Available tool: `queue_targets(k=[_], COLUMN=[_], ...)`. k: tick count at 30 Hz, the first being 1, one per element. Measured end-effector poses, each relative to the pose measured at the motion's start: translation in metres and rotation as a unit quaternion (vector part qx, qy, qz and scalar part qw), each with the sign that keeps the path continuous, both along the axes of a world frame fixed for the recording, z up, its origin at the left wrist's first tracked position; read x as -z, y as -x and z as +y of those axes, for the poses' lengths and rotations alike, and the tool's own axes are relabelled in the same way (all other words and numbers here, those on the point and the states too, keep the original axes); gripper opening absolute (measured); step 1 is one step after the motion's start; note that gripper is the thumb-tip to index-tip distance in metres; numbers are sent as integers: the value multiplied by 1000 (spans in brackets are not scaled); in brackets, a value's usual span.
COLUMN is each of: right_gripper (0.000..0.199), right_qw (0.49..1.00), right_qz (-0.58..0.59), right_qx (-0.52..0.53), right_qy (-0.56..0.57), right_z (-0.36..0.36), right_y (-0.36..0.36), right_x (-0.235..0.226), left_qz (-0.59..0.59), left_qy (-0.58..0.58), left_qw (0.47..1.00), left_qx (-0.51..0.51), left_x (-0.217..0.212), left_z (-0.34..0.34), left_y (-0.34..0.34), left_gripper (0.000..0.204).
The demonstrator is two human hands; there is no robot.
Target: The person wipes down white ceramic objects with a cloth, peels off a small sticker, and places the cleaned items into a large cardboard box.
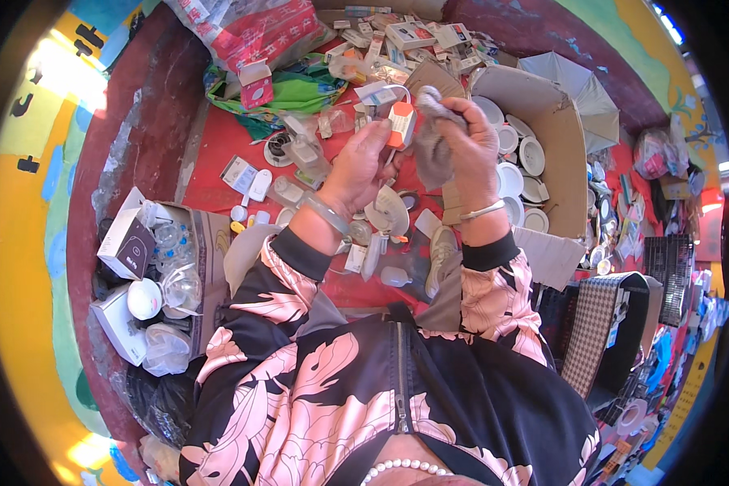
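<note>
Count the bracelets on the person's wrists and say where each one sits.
2. A pale green bangle circles the left wrist, below the left hand. A thin silver bangle circles the right wrist, below the right hand. The sleeves may hide others.

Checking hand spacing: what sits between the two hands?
In the head view, a small white-and-orange part held by the left hand, touching the grey cloth in the right hand.
</note>
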State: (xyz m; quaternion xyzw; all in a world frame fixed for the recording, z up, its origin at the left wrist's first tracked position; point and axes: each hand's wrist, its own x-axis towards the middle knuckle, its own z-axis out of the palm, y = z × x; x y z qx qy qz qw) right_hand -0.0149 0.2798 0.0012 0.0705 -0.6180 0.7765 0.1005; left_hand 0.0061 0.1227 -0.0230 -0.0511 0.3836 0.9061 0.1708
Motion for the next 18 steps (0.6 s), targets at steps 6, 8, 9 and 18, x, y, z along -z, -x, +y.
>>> queue_targets(k=[6, 8, 9, 18], right_gripper=[22, 18, 18, 21], right_qw=[947, 926, 930, 941], right_qz=[155, 174, 180, 200], right_qx=[-39, -70, -43, 83], right_qy=[-278, -328, -316, -261], right_z=[-25, -28, -28, -22], right_y=[-15, -20, -21, -13], right_x=[4, 4, 4, 4], left_qz=[24, 6, 0, 45], left_qy=[-19, -19, -13, -2], left_qw=[999, 998, 999, 994], left_qx=[-26, -56, -49, 97], left_x=[11, 0, -7, 6], left_z=[-6, -7, -7, -16], left_y=[9, 9, 7, 4], left_gripper=[23, 22, 21, 22])
